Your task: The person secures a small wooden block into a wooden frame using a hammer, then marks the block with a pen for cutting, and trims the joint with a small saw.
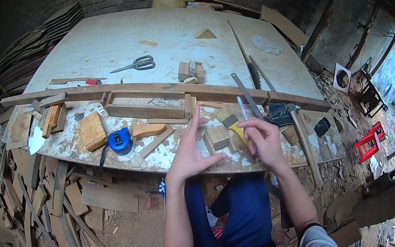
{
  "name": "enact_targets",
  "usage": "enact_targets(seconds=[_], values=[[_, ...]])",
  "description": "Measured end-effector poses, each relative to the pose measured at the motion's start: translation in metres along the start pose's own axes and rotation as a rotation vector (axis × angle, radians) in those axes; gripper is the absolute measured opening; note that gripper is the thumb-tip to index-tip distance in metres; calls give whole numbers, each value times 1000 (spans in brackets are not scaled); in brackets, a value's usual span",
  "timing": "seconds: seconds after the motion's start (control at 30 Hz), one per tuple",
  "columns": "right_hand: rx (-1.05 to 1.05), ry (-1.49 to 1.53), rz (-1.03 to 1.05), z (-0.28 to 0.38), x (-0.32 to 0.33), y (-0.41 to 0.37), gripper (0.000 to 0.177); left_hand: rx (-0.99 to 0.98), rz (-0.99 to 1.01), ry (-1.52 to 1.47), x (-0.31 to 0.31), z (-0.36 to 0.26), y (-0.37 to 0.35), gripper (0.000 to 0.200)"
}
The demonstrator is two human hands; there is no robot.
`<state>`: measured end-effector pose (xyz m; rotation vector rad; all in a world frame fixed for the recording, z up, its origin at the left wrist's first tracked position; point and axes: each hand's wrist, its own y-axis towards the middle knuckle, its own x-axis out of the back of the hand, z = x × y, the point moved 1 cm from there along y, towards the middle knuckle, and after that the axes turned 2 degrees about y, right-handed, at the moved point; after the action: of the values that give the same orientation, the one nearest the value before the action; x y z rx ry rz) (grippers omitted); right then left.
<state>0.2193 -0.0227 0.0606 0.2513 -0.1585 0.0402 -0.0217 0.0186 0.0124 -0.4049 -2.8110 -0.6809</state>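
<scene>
My left hand (189, 155) is held over the front of the workbench (176, 150), thumb and fingers spread apart, with nothing in it. Just right of it sits a small wooden block (218, 136). A slim, pale blue pen (242, 107) stands upright in the closed fingers of my right hand (265, 141). Beside that hand lies a paintbrush (232, 122) with a yellow handle, partly behind my fingers. Left of my left hand are a curved piece of wood (149, 130), a thin wooden strip (156, 143) and a blue tape measure (120, 142).
A long wooden beam (145, 89) crosses the bench, with a narrow wooden box (146, 107) against it. Scissors (141, 63) lie behind it. A hammer (305, 142) overhangs the front edge at right. Scrap wood (56, 208) is heaped on the left floor; a red stool (370, 142) stands right.
</scene>
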Motion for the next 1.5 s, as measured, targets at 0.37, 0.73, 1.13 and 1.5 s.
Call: enact_targets(seconds=[0.37,0.73,1.13,1.5], values=[[196,306,79,-65,-2,-19,38,31,20,51,-7,0,1,140],[440,123,-72,-63,-18,-24,44,18,52,127,-6,-2,1,135],[186,89,-94,-54,-17,-16,23,-15,94,122,-5,-1,1,136],[130,178,-112,-52,-36,-3,15,-30,91,135,-5,1,1,136]])
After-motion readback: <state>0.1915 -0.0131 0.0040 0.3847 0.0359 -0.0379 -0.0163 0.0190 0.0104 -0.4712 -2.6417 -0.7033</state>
